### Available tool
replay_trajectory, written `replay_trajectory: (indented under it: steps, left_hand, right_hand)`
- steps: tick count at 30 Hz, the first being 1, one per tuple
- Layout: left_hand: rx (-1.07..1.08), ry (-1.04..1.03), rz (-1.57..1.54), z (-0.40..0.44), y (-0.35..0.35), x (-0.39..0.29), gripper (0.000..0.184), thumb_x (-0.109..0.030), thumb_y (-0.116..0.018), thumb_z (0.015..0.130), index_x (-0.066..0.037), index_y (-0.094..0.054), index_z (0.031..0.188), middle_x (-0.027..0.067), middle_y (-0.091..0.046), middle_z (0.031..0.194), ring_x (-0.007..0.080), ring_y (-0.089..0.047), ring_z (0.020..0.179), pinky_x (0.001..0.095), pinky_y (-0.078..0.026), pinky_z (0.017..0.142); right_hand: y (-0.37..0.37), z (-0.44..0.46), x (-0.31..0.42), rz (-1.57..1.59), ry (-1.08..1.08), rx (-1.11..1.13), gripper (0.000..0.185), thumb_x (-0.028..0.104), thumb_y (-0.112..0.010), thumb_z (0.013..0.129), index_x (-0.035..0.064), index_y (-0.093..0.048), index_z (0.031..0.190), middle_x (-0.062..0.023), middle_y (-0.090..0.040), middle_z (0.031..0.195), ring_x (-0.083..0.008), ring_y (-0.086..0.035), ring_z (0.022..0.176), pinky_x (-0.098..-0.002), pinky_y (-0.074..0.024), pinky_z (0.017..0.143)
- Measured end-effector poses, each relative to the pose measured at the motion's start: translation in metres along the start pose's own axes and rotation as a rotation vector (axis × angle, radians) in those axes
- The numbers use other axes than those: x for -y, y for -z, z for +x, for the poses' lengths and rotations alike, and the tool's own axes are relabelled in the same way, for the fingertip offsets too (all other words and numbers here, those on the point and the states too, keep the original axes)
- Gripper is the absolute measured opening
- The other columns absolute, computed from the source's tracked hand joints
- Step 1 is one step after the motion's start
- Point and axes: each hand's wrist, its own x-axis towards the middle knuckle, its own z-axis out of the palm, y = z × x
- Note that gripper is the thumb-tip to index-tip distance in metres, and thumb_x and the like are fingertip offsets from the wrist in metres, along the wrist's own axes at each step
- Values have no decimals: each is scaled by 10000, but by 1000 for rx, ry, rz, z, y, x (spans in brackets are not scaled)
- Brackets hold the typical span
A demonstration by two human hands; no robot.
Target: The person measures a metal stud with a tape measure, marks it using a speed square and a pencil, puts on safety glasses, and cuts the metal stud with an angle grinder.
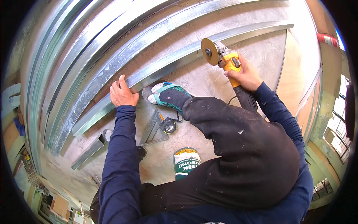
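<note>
My right hand [249, 76] is wrapped around the body of a yellow and black angle grinder [232, 66]. Its thin cutting disc [210, 51] stands upright above a long galvanized metal channel [164, 71], seemingly apart from it. On the near part of that channel lies my left hand [123, 94], fingers curled over it and thumb on the near side. My sandalled foot [169, 94] is close beside the channel, between the two hands. Whether the disc is spinning cannot be made out.
Several more metal channels [112, 63] lie side by side beyond. Near my foot are a triangular square [154, 128], a tape measure [167, 126] and a pencil [160, 116]. A green-and-white bucket [186, 162] stands by my leg. A short channel piece [88, 152] lies at left.
</note>
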Motion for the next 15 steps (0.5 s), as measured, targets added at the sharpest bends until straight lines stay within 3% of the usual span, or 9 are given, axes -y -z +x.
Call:
replay_trajectory:
  steps: [4, 8, 10, 12, 15]
  left_hand:
    - [1, 29, -8, 0, 0, -4, 729, -100, -756, 609, -160, -531, 1300, 124, -556, 1052, 327, -573, 999, 426, -498, 857]
    - [67, 58, 41, 1, 9, -10, 731, -245, -854, 643, -145, -540, 1296, 142, -546, 1085, 335, -562, 1024, 431, -493, 869]
    - [102, 51, 29, 9, 16, -2, 752, -319, -891, 645, -137, -548, 1289, 154, -543, 1100, 339, -558, 1034, 433, -493, 873]
    - [331, -260, -76, 25, 22, 24, 749, -440, -922, 604, -106, -588, 1185, 147, -567, 1074, 347, -575, 999, 441, -498, 861]
    - [493, -88, -128, 36, 30, 19, 679, -447, -928, 579, -83, -604, 1052, 126, -593, 1025, 351, -594, 948, 441, -504, 836]
  right_hand:
    - [-1, -4, 9, 4, -17, 13, 800, 329, -775, 806, 30, -396, 1444, -181, -615, 1205, -265, -620, 1083, -356, -494, 960]
    - [-1, -1, -3, 11, 37, -5, 808, 338, -770, 802, 27, -393, 1445, -188, -619, 1195, -272, -629, 1066, -364, -505, 942]
    - [1, -2, 1, -72, -37, 2, 813, 351, -769, 796, 25, -393, 1439, -198, -623, 1181, -284, -640, 1041, -373, -515, 921]
    - [1, -1, 6, -102, -44, 15, 813, 359, -769, 794, 26, -395, 1434, -203, -624, 1179, -290, -644, 1032, -376, -518, 913]
    - [0, -5, 7, -110, -40, 15, 808, 365, -772, 789, 26, -403, 1422, -209, -626, 1175, -299, -646, 1027, -378, -519, 912]
